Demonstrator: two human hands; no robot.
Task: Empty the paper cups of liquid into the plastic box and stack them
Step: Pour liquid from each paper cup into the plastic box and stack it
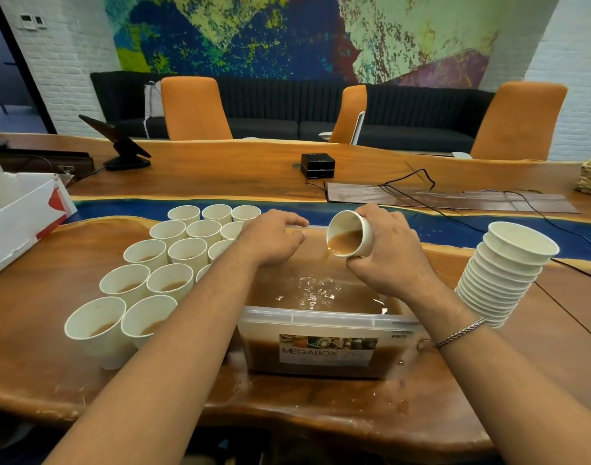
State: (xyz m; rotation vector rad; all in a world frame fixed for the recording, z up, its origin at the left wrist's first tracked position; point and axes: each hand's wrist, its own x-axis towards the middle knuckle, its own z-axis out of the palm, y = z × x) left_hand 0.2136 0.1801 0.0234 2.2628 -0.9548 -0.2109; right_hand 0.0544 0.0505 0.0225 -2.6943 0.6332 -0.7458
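My right hand [386, 253] grips a white paper cup [351, 233] tipped to the left over the clear plastic box [324, 318]. Brown liquid streams from the cup's rim into the box, which holds a rippling pool of the same liquid. My left hand [274, 238] hovers over the box's far left corner with fingers curled, holding nothing. Several upright paper cups [171, 260] with brown liquid stand in rows left of the box. A leaning stack of empty cups [503, 273] stands to the right of the box.
A white and red cardboard box [22, 216] sits at the far left. Farther back on the wooden table are a tablet on a stand [119, 142], a small black device [317, 165] and black cables [421, 182]. Droplets lie on the table around the box. Orange chairs [193, 109] stand behind.
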